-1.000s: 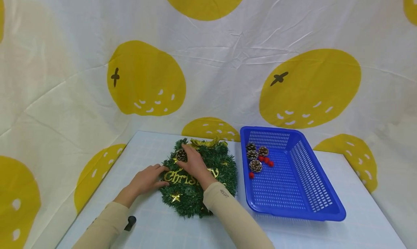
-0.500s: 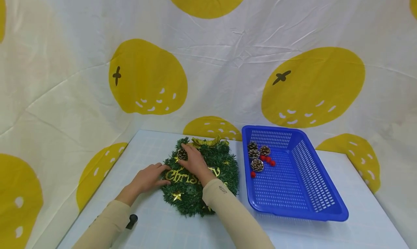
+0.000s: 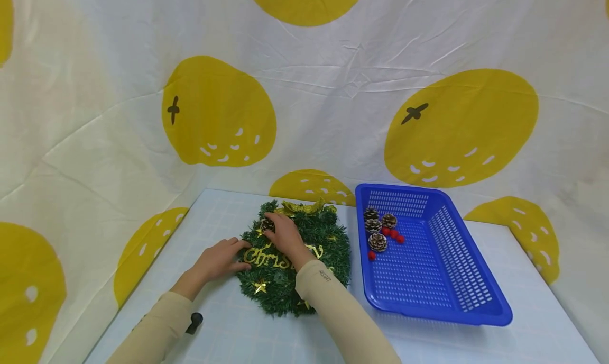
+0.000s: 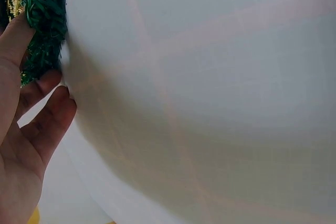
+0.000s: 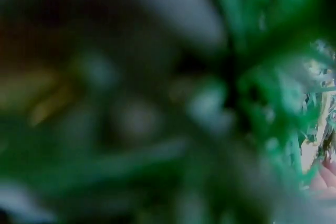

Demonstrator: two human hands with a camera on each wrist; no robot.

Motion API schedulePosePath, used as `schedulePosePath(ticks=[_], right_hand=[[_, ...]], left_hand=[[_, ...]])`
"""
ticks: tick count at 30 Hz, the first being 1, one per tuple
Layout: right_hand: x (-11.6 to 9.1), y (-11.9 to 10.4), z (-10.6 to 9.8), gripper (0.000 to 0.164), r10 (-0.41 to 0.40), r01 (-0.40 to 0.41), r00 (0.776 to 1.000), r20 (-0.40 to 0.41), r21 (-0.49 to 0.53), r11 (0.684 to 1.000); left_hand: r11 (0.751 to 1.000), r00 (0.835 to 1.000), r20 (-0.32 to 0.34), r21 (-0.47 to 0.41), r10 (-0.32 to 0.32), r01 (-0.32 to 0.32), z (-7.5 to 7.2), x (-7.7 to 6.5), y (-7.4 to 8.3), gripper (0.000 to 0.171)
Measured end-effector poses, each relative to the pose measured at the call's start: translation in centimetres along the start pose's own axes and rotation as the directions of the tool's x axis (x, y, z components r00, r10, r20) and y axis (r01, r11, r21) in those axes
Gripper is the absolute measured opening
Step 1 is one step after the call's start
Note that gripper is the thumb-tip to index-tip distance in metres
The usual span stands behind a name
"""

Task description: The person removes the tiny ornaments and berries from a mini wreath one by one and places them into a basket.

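A green tinsel wreath (image 3: 276, 298) with gold "Christmas" lettering (image 3: 264, 258), gold stars and a gold bow (image 3: 304, 207) lies flat on the table. My right hand (image 3: 286, 238) holds a pine cone (image 3: 268, 225) between thumb and fingers, against the wreath's upper left; the hand covers much of the cone and part of the lettering. At the wreath's left edge, my left hand (image 3: 220, 259) grips the greenery. In the left wrist view its fingertips (image 4: 64, 98) are at the wreath's rim. The right wrist view is mostly blurred green tinsel (image 5: 273, 103).
To the right stands a blue perforated basket (image 3: 437, 311) with several pine cones (image 3: 378, 242) and red balls (image 3: 394, 234) along its left side. A small black object (image 3: 194, 323) lies beside the left sleeve. Patterned cloth (image 3: 333, 115) hangs behind the table (image 3: 247, 343).
The whole head view has shifted slightly. Both hands keep their places on the wreath, and the right hand now covers more of the pine cone.
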State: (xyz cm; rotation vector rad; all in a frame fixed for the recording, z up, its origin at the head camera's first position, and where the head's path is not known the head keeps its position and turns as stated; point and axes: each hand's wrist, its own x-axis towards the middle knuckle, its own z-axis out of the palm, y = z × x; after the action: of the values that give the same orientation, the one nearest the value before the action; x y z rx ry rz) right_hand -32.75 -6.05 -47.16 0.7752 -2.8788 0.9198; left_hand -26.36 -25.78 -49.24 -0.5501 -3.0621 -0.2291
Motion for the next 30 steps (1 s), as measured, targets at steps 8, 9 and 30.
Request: schedulePosePath(ticks=[8,9,30], right_hand=[[0.0,-0.3,-0.7,0.050,0.001,0.000,1.000,-0.024,0.038,0.999],[-0.1,-0.3,-0.9,0.049,0.001,0.000,1.000,-0.024,0.042,0.999],[-1.0,-2.1,-5.6,0.052,0.042,-0.033,0.996,-0.075,0.116,0.993]], left_hand=[[1.000,1.000,0.015,0.008,-0.006,0.006,-0.1,0.2,-0.1,0.055],[1.000,1.000,0.017,0.006,-0.008,0.008,-0.1,0.3,-0.1,0.055],[1.000,1.000,-0.011,-0.027,-0.004,0.004,0.3,-0.1,-0.3,0.053]])
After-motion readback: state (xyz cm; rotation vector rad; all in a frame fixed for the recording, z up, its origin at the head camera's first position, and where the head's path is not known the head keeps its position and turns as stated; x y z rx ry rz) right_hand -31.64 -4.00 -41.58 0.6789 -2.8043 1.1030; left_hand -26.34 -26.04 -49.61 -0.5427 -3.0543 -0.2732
